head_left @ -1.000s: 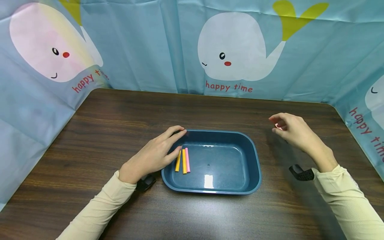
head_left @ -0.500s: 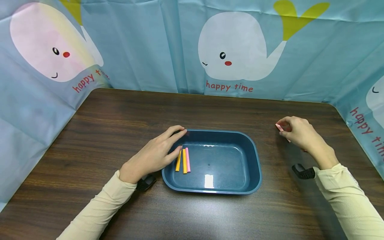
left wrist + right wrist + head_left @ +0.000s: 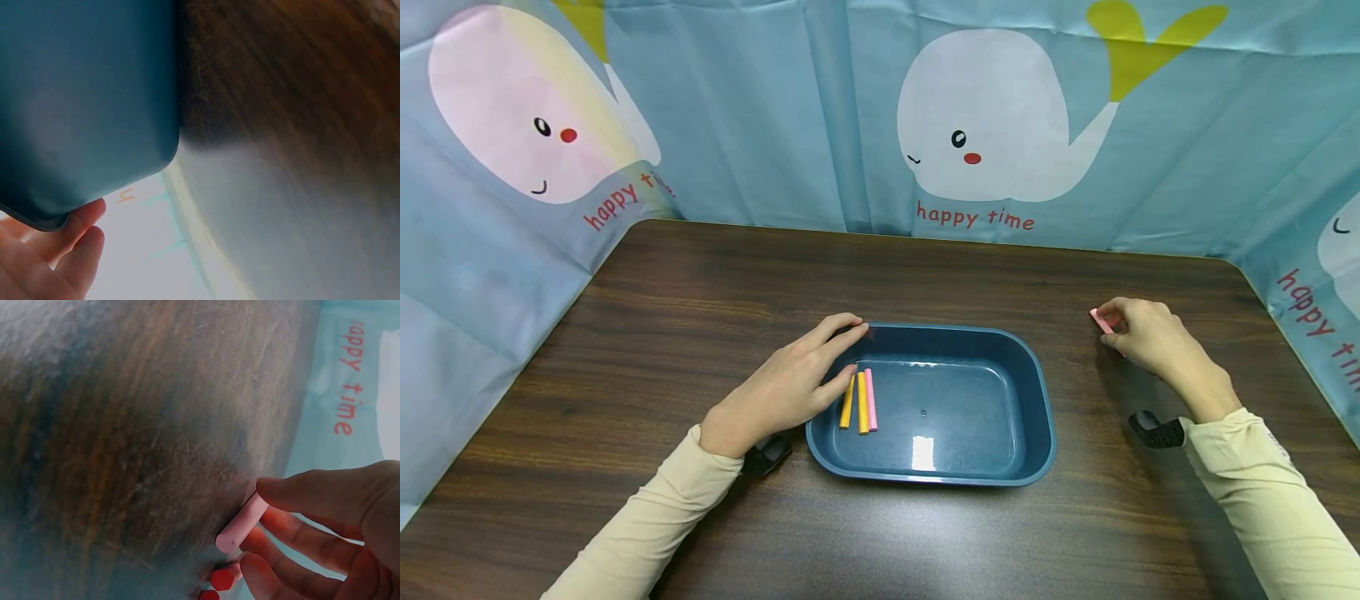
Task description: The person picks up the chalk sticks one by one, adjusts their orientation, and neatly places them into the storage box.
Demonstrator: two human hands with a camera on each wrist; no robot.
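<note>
**Fingertips (image 3: pixel 270 489) of your right hand (image 3: pixel 1152 337) pinch the pink stick (image 3: pixel 240 526), away from the tray (image 3: pixel 970 417)**

Over the last second your right hand has shifted slightly to the right and nearer to you, and more of the pink stick now shows past your fingers. It lies well to the right of the tray, close to the table (image 3: pixel 700 283); you can't tell whether it touches the wood. For the work in hand, that appears to mean contact is made out at the right, while the tray's contents stay unchanged.

Inside the tray, at its left end, lie two yellow sticks (image 3: pixel 862 403) and one light-pink stick (image 3: pixel 872 400), side by side. Your left hand (image 3: pixel 782 379) rests on the left rim, fingers spread, thumb reaching inside. Just beside your right fingers, the right wrist view shows two red ends (image 3: pixel 222 579); their lengths are mostly hidden.
</note>
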